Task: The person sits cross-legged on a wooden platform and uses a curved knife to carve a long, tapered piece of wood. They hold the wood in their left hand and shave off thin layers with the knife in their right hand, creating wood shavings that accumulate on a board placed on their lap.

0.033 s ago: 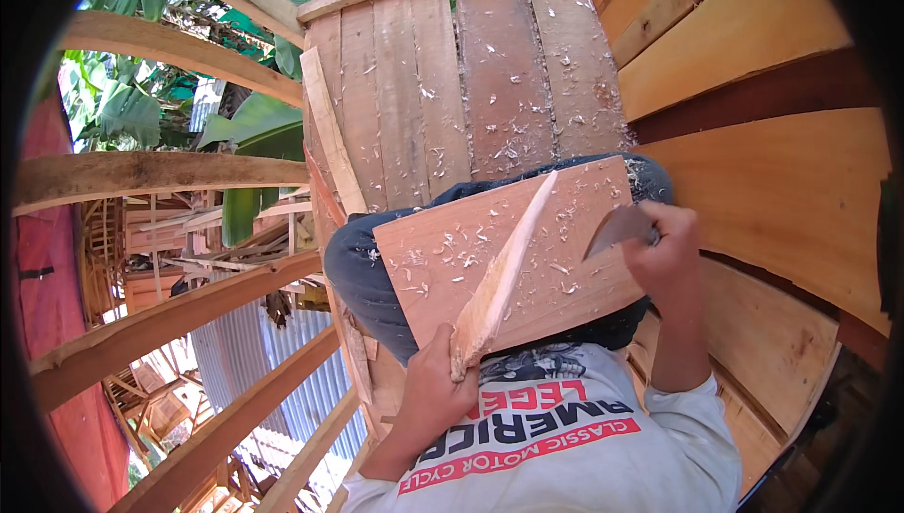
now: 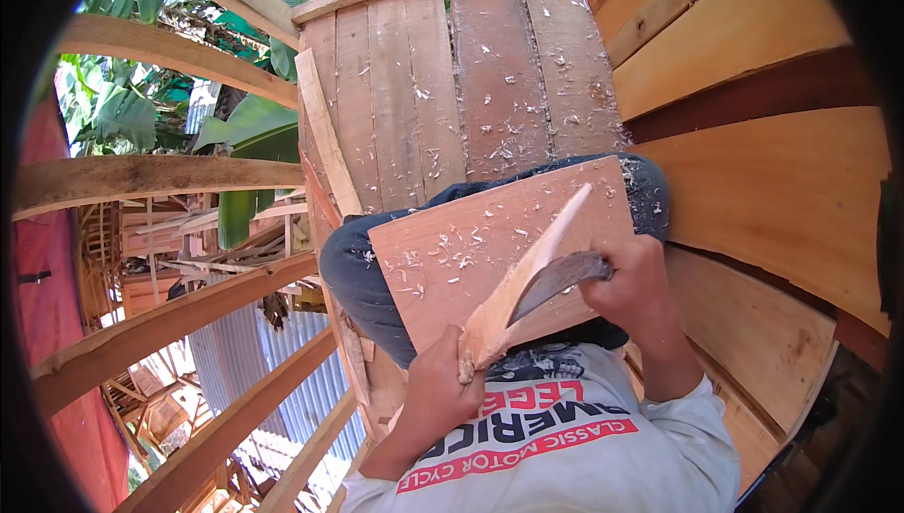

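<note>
Across my lap lies a flat rectangular wooden board (image 2: pixel 428 277) scattered with pale shavings. My left hand (image 2: pixel 446 383) is closed around the thick, rough near end of a long, pale, tapered piece of wood (image 2: pixel 504 306). Its thin tip points away to the far right over the board. In my right hand (image 2: pixel 629 277) is a knife (image 2: pixel 556 285) with a broad, curved, dark blade, its handle mostly hidden by the fingers. The blade lies along the right side of the wood, touching or very close to it near the thick end.
Beyond my knees, a plank floor (image 2: pixel 386 108) is strewn with shavings. A plank wall (image 2: pixel 763 183) rises on the right. On the left are spaced wooden rails (image 2: pixel 169 174), with banana leaves (image 2: pixel 259 127) and corrugated sheets (image 2: pixel 231 353) outside. A loose strip (image 2: pixel 325 136) lies along the floor's left edge.
My right hand has brought the knife left and nearer to me, from over the board's right side to the wood. The wood's tip has swung to the right.
</note>
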A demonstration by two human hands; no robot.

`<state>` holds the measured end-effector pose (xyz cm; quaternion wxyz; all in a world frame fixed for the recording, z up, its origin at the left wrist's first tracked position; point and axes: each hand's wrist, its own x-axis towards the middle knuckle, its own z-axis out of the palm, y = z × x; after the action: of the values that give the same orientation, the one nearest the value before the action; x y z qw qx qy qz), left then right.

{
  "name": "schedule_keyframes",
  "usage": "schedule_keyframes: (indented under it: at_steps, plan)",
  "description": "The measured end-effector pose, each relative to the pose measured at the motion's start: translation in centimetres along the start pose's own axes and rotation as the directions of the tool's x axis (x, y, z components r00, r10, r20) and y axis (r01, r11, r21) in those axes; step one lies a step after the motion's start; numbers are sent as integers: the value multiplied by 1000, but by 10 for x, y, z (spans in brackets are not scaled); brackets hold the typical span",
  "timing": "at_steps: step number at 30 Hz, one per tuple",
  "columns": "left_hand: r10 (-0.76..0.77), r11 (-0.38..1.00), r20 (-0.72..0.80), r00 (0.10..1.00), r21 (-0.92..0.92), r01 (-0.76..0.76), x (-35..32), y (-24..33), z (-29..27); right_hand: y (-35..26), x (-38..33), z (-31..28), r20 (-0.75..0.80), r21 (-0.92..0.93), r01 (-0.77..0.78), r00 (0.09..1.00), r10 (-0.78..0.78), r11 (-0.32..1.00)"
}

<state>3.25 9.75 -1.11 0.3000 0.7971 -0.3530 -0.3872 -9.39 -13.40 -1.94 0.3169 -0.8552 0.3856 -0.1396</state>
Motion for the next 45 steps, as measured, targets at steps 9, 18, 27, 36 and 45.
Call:
schedule_keyframes:
  at_steps: [9, 18, 27, 36, 45]
  plan:
    - [43, 992, 25, 999, 120, -46, -2, 3, 3, 20, 34, -7, -197, 5, -197, 961, 195, 980]
    - [30, 987, -21, 999, 156, -27, 0, -1, -2, -2, 12, 1, -35, -130, 97, 994, -102, 987]
    - [-19, 983, -16, 1000, 185, 22, -14, -7, -6, -3, 12, -7, -7, -15, -73, 997, 73, 997]
    - [-6, 987, -38, 999, 161, 12, -14, -7, -7, -2, 20, 7, 18, -100, -94, 995, 96, 991]
    - [-48, 995, 36, 998, 85, 45, -23, -15, 6, 26, 39, 2, -216, -50, -289, 938, 272, 956]
